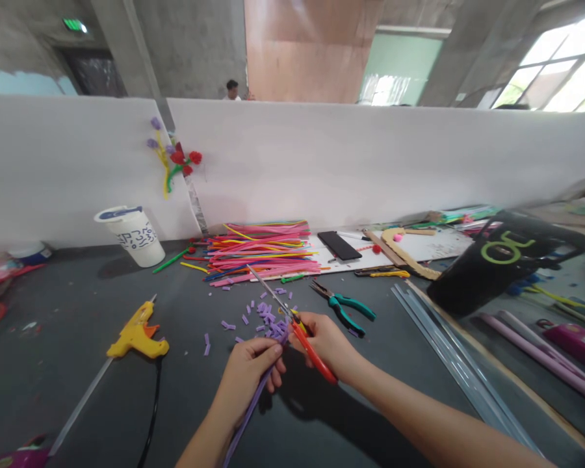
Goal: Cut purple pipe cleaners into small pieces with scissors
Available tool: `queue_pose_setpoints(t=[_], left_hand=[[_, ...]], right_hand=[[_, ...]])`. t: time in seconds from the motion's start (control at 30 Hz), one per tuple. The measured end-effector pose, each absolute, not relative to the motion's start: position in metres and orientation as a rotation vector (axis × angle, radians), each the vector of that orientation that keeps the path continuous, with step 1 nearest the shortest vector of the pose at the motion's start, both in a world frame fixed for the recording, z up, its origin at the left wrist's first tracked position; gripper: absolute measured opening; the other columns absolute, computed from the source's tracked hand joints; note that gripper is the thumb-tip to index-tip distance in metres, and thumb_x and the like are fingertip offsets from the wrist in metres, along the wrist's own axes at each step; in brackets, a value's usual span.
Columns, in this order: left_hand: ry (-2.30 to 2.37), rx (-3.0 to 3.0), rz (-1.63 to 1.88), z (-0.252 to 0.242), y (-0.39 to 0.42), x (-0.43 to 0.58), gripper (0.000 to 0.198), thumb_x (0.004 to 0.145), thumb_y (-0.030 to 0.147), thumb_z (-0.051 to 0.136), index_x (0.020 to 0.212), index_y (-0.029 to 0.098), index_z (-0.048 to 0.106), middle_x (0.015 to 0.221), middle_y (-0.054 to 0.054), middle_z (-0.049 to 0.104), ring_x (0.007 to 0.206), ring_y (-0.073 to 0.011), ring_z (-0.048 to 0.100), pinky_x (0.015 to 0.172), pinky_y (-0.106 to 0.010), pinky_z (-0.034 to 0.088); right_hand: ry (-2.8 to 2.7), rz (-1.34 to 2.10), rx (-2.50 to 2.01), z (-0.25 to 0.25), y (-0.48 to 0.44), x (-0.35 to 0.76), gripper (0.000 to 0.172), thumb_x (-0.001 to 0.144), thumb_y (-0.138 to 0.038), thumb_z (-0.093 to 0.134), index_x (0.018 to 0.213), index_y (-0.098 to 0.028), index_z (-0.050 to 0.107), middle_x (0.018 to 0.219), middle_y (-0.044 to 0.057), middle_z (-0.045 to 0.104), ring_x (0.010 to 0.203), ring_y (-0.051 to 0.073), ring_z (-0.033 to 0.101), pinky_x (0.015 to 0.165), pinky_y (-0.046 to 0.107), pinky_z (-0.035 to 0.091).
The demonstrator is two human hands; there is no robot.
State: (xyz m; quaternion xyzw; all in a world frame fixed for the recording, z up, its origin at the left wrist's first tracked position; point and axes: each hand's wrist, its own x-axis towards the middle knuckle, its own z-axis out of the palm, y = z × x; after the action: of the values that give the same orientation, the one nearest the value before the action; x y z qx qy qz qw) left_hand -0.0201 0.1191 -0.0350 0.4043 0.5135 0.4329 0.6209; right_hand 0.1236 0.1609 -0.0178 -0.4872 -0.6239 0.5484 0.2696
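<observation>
My left hand (251,374) is closed around a bundle of purple pipe cleaners (253,406) that runs back along my forearm. My right hand (324,341) grips red-handled scissors (292,318), whose blades point up and left, away from me, over the bundle's tip. Several short purple cut pieces (263,312) lie scattered on the dark table (78,325) just beyond both hands.
A yellow glue gun (139,335) lies to the left, teal pliers (344,305) to the right. Behind are a pile of coloured pipe cleaners (263,250), a white cup (134,235), a black phone (338,245), a black bag (497,257), clear glue sticks (448,351) and a white partition (322,156).
</observation>
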Motion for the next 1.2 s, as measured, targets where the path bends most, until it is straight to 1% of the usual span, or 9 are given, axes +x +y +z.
queue_pose_setpoints(t=[0.13, 0.23, 0.37, 0.43, 0.53, 0.67, 0.8, 1.03, 1.2], left_hand=[[1.186, 0.930, 0.989, -0.035, 0.119, -0.019, 0.025, 0.066, 0.033, 0.060, 0.053, 0.011, 0.060, 0.042, 0.000, 0.055, 0.031, -0.0055, 0.044, 0.034, -0.016, 0.032], [1.202, 0.851, 1.049, -0.036, 0.119, -0.020, 0.021, 0.064, 0.031, 0.062, 0.059, 0.011, 0.062, 0.043, 0.001, 0.056, 0.031, -0.0055, 0.044, 0.032, -0.016, 0.030], [1.227, 0.741, 1.173, -0.034, 0.121, -0.025, 0.019, 0.063, 0.029, 0.063, 0.065, 0.011, 0.062, 0.047, 0.001, 0.056, 0.034, -0.0051, 0.044, 0.032, -0.014, 0.029], [1.248, 0.728, 1.221, -0.033, 0.122, -0.027, 0.019, 0.064, 0.030, 0.063, 0.065, 0.011, 0.062, 0.047, 0.001, 0.056, 0.035, -0.0051, 0.044, 0.032, -0.014, 0.028], [1.284, 0.744, 1.245, -0.031, 0.123, -0.028, 0.020, 0.065, 0.031, 0.062, 0.066, 0.011, 0.061, 0.048, 0.001, 0.056, 0.036, -0.0056, 0.044, 0.032, -0.014, 0.028], [1.313, 0.804, 1.218, -0.031, 0.121, -0.025, 0.018, 0.065, 0.030, 0.061, 0.063, 0.012, 0.060, 0.047, 0.001, 0.056, 0.034, -0.0059, 0.043, 0.031, -0.015, 0.028], [1.307, 0.854, 1.187, -0.030, 0.120, -0.023, 0.019, 0.066, 0.031, 0.059, 0.060, 0.013, 0.058, 0.046, 0.002, 0.055, 0.034, -0.0058, 0.043, 0.031, -0.015, 0.028], [1.305, 0.839, 1.201, -0.028, 0.119, -0.024, 0.019, 0.066, 0.031, 0.060, 0.059, 0.013, 0.058, 0.047, 0.002, 0.056, 0.034, -0.0060, 0.044, 0.032, -0.015, 0.028], [1.320, 0.864, 1.187, -0.029, 0.120, -0.025, 0.021, 0.067, 0.031, 0.058, 0.057, 0.013, 0.056, 0.046, 0.002, 0.055, 0.033, -0.0057, 0.043, 0.032, -0.015, 0.028]], right_hand=[[-1.722, 1.472, -1.305, -0.019, 0.161, 0.122, 0.007, 0.067, -0.021, 0.051, 0.065, -0.017, 0.045, 0.050, -0.008, 0.044, 0.037, 0.005, 0.038, 0.039, 0.017, 0.029], [-1.770, 1.457, -1.282, -0.016, 0.160, 0.125, 0.015, 0.069, -0.029, 0.055, 0.066, -0.018, 0.046, 0.052, -0.008, 0.044, 0.041, 0.006, 0.039, 0.042, 0.018, 0.031], [-2.235, 1.097, -1.447, -0.002, 0.155, 0.144, 0.030, 0.071, -0.047, 0.053, 0.064, -0.018, 0.050, 0.057, -0.002, 0.052, 0.050, 0.011, 0.045, 0.046, 0.021, 0.031], [-2.452, 0.956, -1.576, 0.006, 0.151, 0.158, 0.038, 0.076, -0.053, 0.043, 0.070, -0.018, 0.054, 0.062, 0.003, 0.058, 0.054, 0.015, 0.052, 0.050, 0.023, 0.034], [-2.639, 0.820, -1.630, 0.011, 0.143, 0.177, 0.044, 0.078, -0.056, 0.036, 0.075, -0.018, 0.057, 0.068, 0.008, 0.063, 0.061, 0.020, 0.059, 0.055, 0.025, 0.037], [-2.766, 0.806, -1.612, 0.007, 0.136, 0.185, 0.046, 0.079, -0.057, 0.034, 0.072, -0.019, 0.059, 0.066, 0.008, 0.065, 0.060, 0.021, 0.060, 0.052, 0.024, 0.036], [-2.751, 0.858, -1.579, 0.006, 0.131, 0.177, 0.047, 0.079, -0.056, 0.032, 0.069, -0.019, 0.060, 0.060, 0.006, 0.062, 0.051, 0.016, 0.055, 0.046, 0.022, 0.032], [-2.626, 0.977, -1.595, 0.010, 0.128, 0.169, 0.044, 0.077, -0.055, 0.038, 0.058, -0.018, 0.055, 0.050, -0.001, 0.045, 0.041, 0.008, 0.030, 0.040, 0.020, 0.023], [-2.562, 1.022, -1.609, 0.010, 0.127, 0.169, 0.043, 0.076, -0.054, 0.041, 0.053, -0.018, 0.049, 0.046, -0.003, 0.037, 0.039, 0.007, 0.026, 0.038, 0.020, 0.020]])
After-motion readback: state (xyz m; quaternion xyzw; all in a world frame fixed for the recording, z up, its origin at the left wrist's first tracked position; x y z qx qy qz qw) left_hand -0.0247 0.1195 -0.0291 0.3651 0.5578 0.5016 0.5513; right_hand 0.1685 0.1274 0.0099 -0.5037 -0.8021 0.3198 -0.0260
